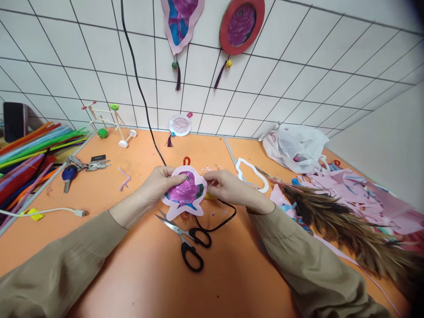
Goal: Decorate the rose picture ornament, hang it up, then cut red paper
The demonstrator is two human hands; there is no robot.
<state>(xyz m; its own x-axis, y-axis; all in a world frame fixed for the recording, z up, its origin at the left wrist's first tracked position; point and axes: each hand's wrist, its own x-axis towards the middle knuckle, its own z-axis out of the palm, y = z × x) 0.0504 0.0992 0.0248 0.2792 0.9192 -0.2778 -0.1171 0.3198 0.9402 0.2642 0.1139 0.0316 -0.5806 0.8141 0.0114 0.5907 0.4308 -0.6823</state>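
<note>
My left hand [159,182] grips a pink-bordered flower ornament [184,194] by its left side, with the thumb over the purple painted middle. At the ornament's right edge, my right hand [222,183] has its thumb and fingers pinched together on the rim. A red loop [187,160] sticks up from the top, and a reddish-brown bead [184,216] shows under the lower edge. Just below lie scissors [180,232] with black handles, blades apart. Partly hidden under my right hand is a yellow thing [209,195], close to a black cord [228,216].
Keys [96,164] and pipe cleaners [23,163] lie left, near a stick model [114,121]. A small round ornament [180,125] leans against the tiled wall. Rightward are a white cutout frame [263,182], a plastic bag [294,148], a feather bundle [327,221] and pink scraps [344,192].
</note>
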